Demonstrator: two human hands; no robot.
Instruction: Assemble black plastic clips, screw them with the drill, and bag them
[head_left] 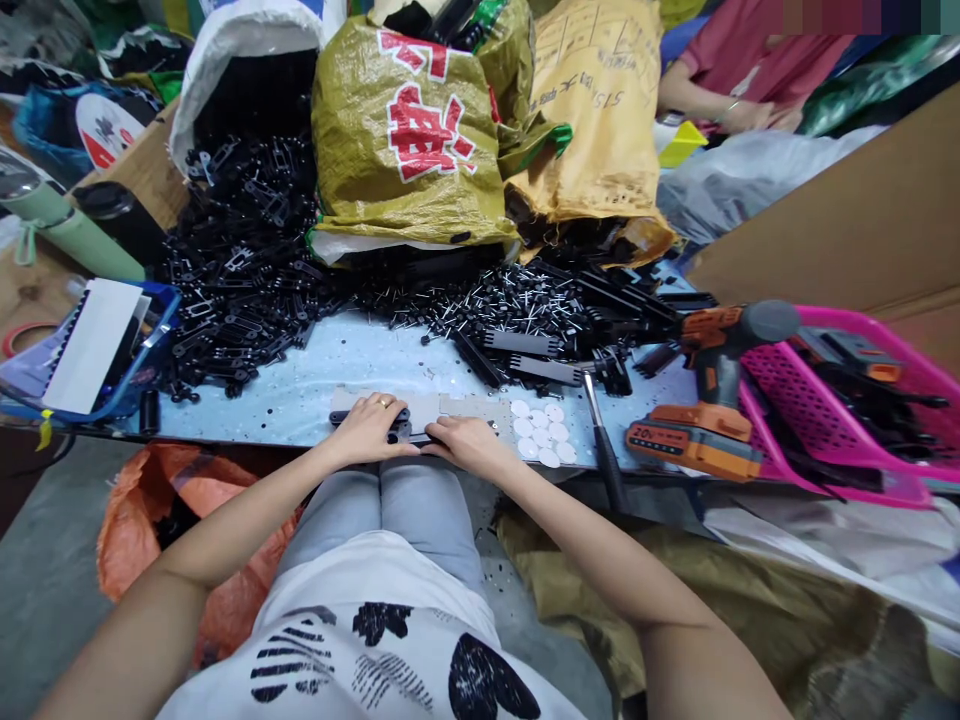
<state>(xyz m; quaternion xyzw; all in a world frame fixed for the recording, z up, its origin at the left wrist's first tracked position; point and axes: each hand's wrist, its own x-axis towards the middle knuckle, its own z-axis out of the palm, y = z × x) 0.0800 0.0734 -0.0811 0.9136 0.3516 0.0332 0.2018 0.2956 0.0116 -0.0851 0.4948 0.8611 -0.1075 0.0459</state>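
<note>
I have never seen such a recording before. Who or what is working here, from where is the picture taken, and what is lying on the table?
No machine is working: these are a person's own bare hands. The single picture comes from a camera worn on their head, looking forward and down.

The left hand and right hand are on dark parts at the near edge of the blue table; how firmly they grip is unclear. Farther back lies a heap of black pieces. To the right are white discs, an orange-and-black cordless drill and a pink basket.
</note>
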